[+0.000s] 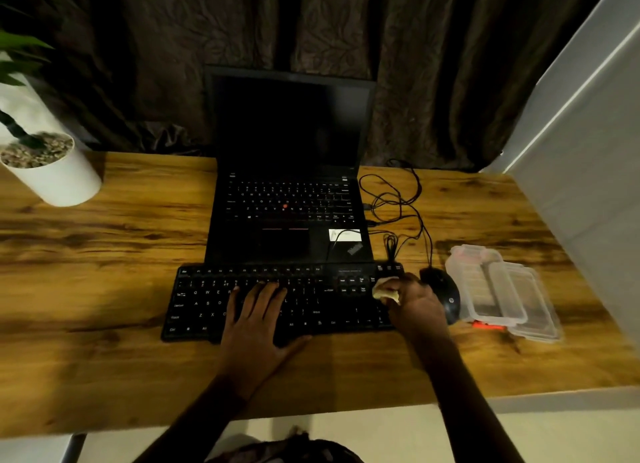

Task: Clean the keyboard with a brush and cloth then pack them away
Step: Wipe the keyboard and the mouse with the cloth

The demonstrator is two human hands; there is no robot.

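Note:
A black keyboard point(322, 299) lies on the wooden desk point(104, 272) in front of an open laptop. My left hand point(261, 318) rests flat on the middle keys, fingers spread. My right hand point(415, 301) grips a small pale cloth point(384, 291) against the keyboard's right end, over the number pad. A clear plastic box point(485, 282) stands open to the right, its lid point(535, 306) beside it. An orange-red item point(488, 325) pokes out at the box's front edge; I cannot tell what it is. No brush is plainly visible.
The black laptop point(291, 199) sits behind the keyboard, screen dark. A black mouse point(446, 296) lies just right of my right hand, with tangled cables point(394, 206) behind it. A white plant pot point(52, 171) stands at the far left. A white wall point(581, 150) borders the right.

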